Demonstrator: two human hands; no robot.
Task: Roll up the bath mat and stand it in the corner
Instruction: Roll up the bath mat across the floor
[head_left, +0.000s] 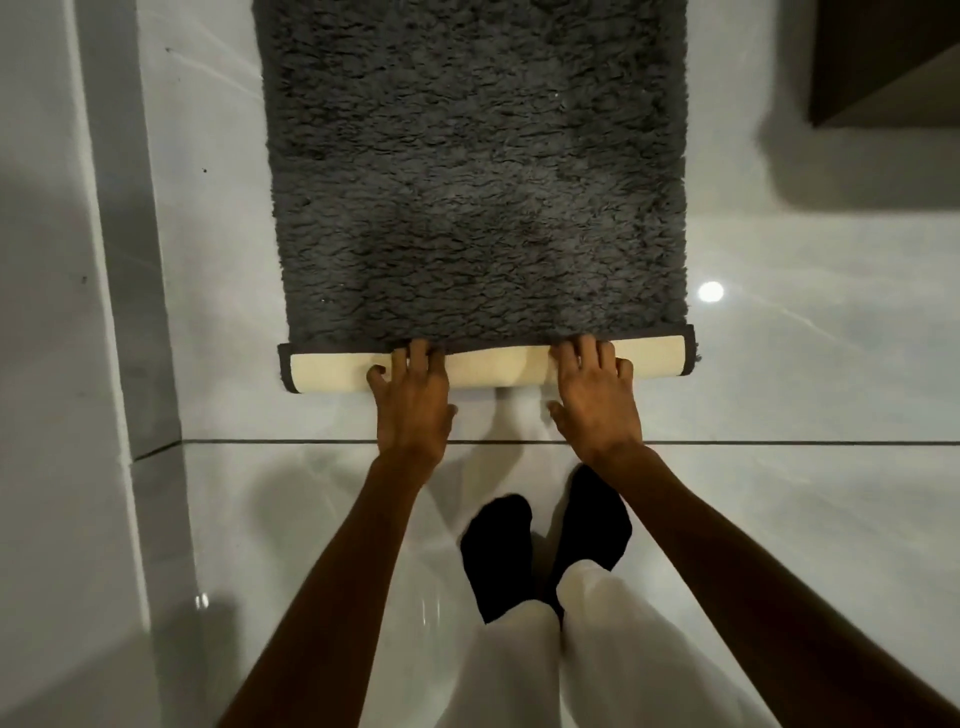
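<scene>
A dark grey shaggy bath mat (478, 171) lies flat on the glossy pale tile floor and runs away from me past the top of the view. Its near end is turned over into a low roll (493, 366) that shows the cream backing and a dark edge trim. My left hand (410, 400) presses on the roll left of centre, fingers curled over its top. My right hand (595, 392) grips the roll right of centre in the same way. Both thumbs rest on the near side of the roll.
A pale wall (57, 312) with a grey skirting strip runs along the left. A dark brown cabinet (883, 57) hangs at the top right. My feet in black socks (498, 551) stand just behind the roll. A dark grout line (779, 442) crosses the floor.
</scene>
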